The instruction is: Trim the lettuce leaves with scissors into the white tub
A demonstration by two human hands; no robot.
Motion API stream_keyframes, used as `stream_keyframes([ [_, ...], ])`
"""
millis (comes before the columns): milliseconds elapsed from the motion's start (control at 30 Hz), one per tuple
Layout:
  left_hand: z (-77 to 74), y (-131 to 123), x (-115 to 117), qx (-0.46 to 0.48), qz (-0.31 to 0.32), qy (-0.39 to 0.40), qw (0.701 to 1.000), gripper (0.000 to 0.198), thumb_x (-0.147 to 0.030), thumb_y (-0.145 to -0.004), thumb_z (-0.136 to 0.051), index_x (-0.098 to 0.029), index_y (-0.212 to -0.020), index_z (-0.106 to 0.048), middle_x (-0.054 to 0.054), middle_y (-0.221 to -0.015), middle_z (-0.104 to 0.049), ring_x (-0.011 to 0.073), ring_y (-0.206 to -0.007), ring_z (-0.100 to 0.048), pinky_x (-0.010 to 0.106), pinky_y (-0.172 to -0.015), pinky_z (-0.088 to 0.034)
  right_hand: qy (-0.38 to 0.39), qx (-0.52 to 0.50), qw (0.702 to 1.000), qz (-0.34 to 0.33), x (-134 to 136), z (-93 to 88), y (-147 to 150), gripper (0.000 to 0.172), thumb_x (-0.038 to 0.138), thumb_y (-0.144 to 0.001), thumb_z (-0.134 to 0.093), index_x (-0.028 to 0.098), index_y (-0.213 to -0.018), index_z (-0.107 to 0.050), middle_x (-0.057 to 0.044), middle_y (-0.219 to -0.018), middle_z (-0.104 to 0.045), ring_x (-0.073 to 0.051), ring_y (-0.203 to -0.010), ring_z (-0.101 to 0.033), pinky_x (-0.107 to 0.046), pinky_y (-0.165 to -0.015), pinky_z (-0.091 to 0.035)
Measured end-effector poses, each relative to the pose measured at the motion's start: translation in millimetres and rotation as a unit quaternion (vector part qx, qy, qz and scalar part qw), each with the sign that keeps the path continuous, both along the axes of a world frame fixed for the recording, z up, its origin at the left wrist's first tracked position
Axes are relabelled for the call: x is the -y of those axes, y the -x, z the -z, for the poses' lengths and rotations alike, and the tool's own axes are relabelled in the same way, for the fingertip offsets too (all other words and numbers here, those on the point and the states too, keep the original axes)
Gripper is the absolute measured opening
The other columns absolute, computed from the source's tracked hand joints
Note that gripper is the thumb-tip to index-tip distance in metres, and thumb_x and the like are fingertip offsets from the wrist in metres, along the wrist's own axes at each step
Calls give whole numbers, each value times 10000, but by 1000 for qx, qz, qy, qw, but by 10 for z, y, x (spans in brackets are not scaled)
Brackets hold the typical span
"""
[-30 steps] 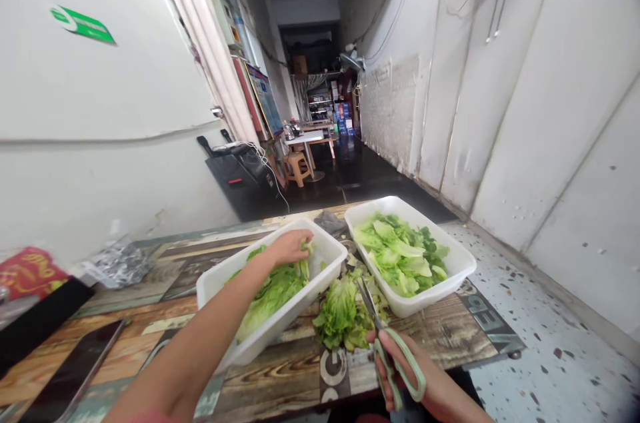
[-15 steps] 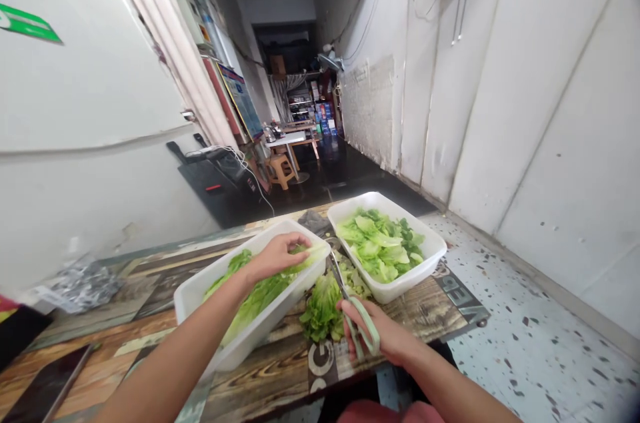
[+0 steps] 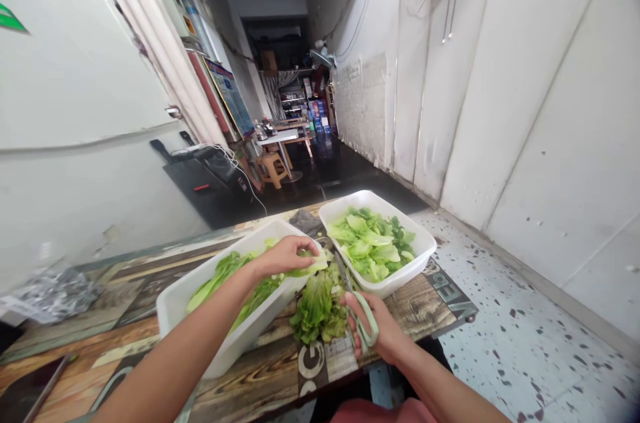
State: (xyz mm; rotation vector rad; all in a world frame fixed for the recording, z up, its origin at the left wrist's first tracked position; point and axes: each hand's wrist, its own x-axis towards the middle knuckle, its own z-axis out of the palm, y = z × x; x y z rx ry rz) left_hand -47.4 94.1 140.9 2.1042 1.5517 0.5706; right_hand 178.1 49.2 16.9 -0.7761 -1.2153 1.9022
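Note:
My left hand (image 3: 290, 254) reaches over the right end of the left white tub (image 3: 167, 308), fingers pinched on a pale lettuce leaf (image 3: 316, 264). In my right hand (image 3: 383, 326) is a pair of scissors (image 3: 371, 324) with pale green handles. Its blades point away from me, just right of the leaf's end; whether they touch it I cannot tell. Below both hands, a pile of lettuce leaves and trimmings (image 3: 316, 308) lies on the table between the tubs. More lettuce fills part of the left tub. Cut lettuce pieces (image 3: 373, 240) lie in the right white tub (image 3: 419, 264).
The wood-patterned table (image 3: 250, 373) carries a phone (image 3: 33, 391) at the left, a crumpled silvery plastic bag (image 3: 60, 293) and a dark cloth (image 3: 305, 222) behind the tubs. A white wall (image 3: 525, 143) runs along the right. Farther back stand a stool (image 3: 273, 170) and a small table (image 3: 280, 136).
My left hand has moved slightly right with the lettuce leaf, which now reaches past the left tub's rim. The scissors' handles have come closer together. The view has turned slightly right.

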Motion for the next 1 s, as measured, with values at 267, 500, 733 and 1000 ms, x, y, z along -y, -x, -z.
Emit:
stream_keyframes([
  [267,-349,-356,-550,200,-54,-46,977,583,-460,-697,-709,-142,-1179,-630,147,-1203,-657,240,-1000,-630,334,-803,-491,51,-43,996,-57,86,226,-154,647,750,-713,-613,202,-1046,-524,59,-640,-569,-110,-437,-550,-259,-451,-505],
  [500,-297,180,-768,-121,-85,-93,985,534,-244,-658,-672,-161,-1185,-649,97,-1137,-688,266,-1022,-636,322,-867,-470,48,-28,997,-50,89,308,-195,586,714,-764,-602,204,-1046,-537,50,-656,-556,-114,-458,-552,-259,-466,-503],
  [733,246,861,-552,-116,-72,-75,988,535,-134,-692,-512,-201,-1220,-563,19,-852,-704,177,-777,-641,258,-722,-482,60,-10,997,-45,68,394,-157,584,701,-736,-644,216,-1042,-535,38,-652,-559,-133,-467,-548,-265,-445,-481],
  [1000,540,985,-551,-257,-7,-18,966,412,-25,-577,-562,-201,-919,-709,90,-958,-717,261,-923,-628,340,-864,-454,66,5,997,-40,159,311,-118,648,709,-693,-681,197,-1051,-508,42,-646,-564,-118,-454,-534,-258,-447,-480],
])
